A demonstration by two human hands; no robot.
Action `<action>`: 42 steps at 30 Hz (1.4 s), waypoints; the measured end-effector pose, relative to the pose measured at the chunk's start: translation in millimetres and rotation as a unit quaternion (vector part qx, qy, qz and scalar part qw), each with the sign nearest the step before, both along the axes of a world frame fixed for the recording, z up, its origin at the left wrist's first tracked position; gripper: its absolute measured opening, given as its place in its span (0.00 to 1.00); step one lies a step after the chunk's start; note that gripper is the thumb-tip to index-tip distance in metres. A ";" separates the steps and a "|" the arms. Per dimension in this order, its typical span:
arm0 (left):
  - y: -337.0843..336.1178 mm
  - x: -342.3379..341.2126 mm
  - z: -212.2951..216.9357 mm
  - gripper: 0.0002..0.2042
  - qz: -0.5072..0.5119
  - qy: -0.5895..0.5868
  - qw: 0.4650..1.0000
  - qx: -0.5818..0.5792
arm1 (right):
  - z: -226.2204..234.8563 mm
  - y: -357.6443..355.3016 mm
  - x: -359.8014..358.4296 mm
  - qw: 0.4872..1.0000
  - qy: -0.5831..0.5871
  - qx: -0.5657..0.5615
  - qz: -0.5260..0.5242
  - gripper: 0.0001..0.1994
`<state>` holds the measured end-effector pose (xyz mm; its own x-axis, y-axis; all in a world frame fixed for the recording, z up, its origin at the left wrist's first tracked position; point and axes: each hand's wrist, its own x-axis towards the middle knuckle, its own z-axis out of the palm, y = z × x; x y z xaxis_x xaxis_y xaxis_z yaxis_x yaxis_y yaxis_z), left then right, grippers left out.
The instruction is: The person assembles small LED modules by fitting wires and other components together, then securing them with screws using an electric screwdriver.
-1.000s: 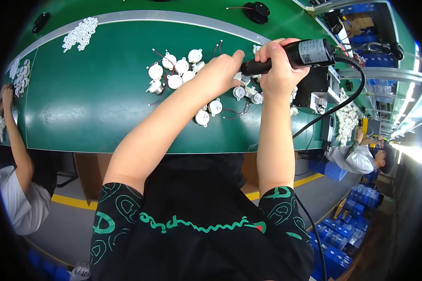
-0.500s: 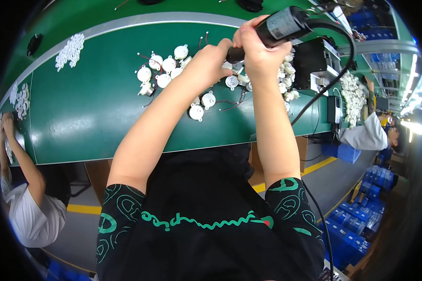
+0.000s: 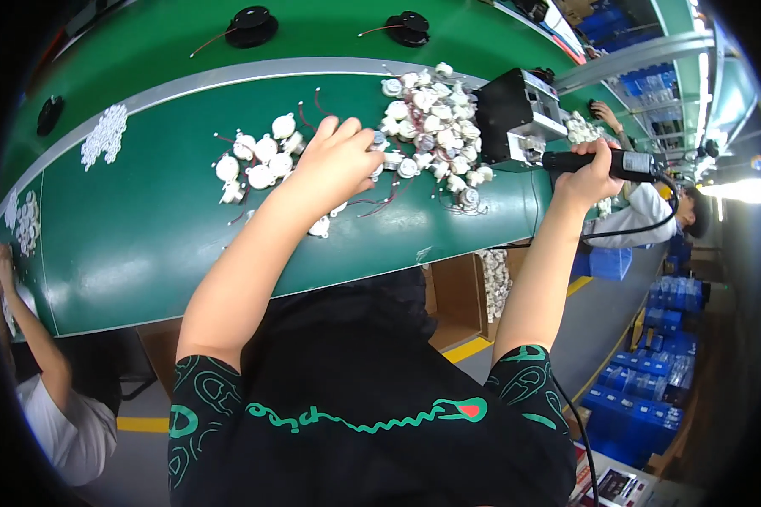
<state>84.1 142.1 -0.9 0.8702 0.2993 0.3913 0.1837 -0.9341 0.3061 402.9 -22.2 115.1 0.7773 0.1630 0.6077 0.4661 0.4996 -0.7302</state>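
My right hand (image 3: 594,177) is wrapped round a black electric screwdriver (image 3: 636,165) with a cable at its rear. The tool lies nearly level, its front end at the metal front of a black box-shaped screw feeder (image 3: 503,118). My left hand (image 3: 336,159) is over the bench, fingers curled on a small round white part (image 3: 379,142) with mounting ears, partly hidden by the fingers. To its left lies a loose group of similar white parts (image 3: 266,156) with thin red and dark wires. A larger pile of white parts (image 3: 435,110) sits between my left hand and the feeder.
Small white pieces (image 3: 106,139) lie at the bench's far left. Black round wired units (image 3: 251,27) rest on the green surface beyond the metal rail (image 3: 313,66). Co-workers sit at both sides. An open carton (image 3: 461,296) stands below the bench edge; blue crates (image 3: 634,414) are at right.
My right hand has carried the screwdriver right and down from above the white parts to the feeder. My left hand stays over the parts. The view has shifted to the right.
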 end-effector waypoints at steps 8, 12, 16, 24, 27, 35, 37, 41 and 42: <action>-9.1 8.6 -3.1 0.13 -0.028 0.007 0.999 -0.024 | -10.6 7.1 51.3 1.000 0.011 -0.018 -0.017 0.10; -8.1 7.3 -8.4 0.14 -0.045 -0.028 0.993 -0.104 | -19.2 -0.7 57.6 0.998 0.038 -0.023 0.046 0.09; -4.8 7.5 -11.0 0.14 -0.058 -0.058 0.984 -0.158 | -19.1 -24.4 33.3 0.989 0.083 -0.070 0.103 0.08; 1.2 2.7 -7.0 0.13 -0.071 -0.009 0.991 -0.110 | -24.8 10.0 -96.5 0.948 0.056 -0.031 0.310 0.14; 9.2 -6.6 3.2 0.13 -0.053 0.005 0.990 -0.128 | -26.7 43.0 -146.5 0.928 0.064 -0.021 0.367 0.15; 13.6 -10.9 2.1 0.14 -0.049 0.039 0.976 -0.208 | -45.5 76.9 -189.1 0.928 0.030 -0.081 0.361 0.13; 15.8 -11.5 -1.0 0.12 -0.068 0.031 0.979 -0.190 | -46.6 79.5 -191.9 0.924 0.022 -0.095 0.370 0.12; 17.0 -10.5 2.0 0.11 -0.070 0.054 0.975 -0.202 | -50.6 82.7 -195.7 0.918 0.063 -0.064 0.387 0.10; 16.8 -10.6 3.5 0.11 -0.069 0.060 0.976 -0.195 | -50.8 82.9 -196.2 0.916 0.060 -0.056 0.392 0.10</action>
